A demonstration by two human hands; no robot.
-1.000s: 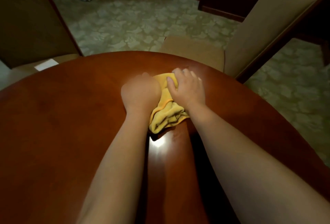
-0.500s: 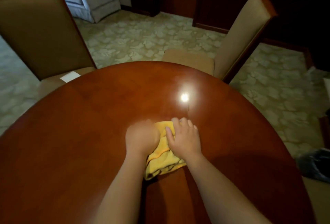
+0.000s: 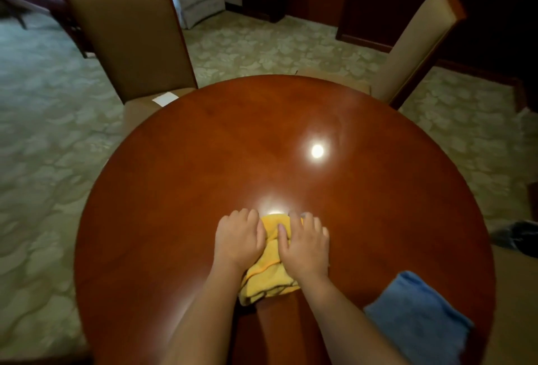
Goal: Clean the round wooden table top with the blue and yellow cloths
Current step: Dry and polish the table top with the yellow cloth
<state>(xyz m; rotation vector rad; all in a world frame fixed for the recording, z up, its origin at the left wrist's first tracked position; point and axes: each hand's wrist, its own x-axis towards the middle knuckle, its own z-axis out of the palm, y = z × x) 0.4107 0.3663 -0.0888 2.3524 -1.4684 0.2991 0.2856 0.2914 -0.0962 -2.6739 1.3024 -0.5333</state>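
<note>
Centrally, near the front part of the round wooden bench (image 3: 203, 178), a crumpled yellow cloth (image 3: 269, 273) is pressed down by both hands. The left hand (image 3: 237, 238) is laid on the cloth's left side, knuckles up, its fingers bent over the cloth's edge onto the wood. The right hand (image 3: 305, 244) is laid on the cloth's right side with fingers extended forward and the thumb resting on the fabric. A folded blue cloth (image 3: 419, 318) is seen lying on the bench at the near right, just beside the right forearm and apart from the yellow cloth. Two bright reflections are shown on the polished wood. Two upholstered chairs (image 3: 131, 35) are placed at the far side, with a white paper (image 3: 165, 99) on the left seat.
</note>
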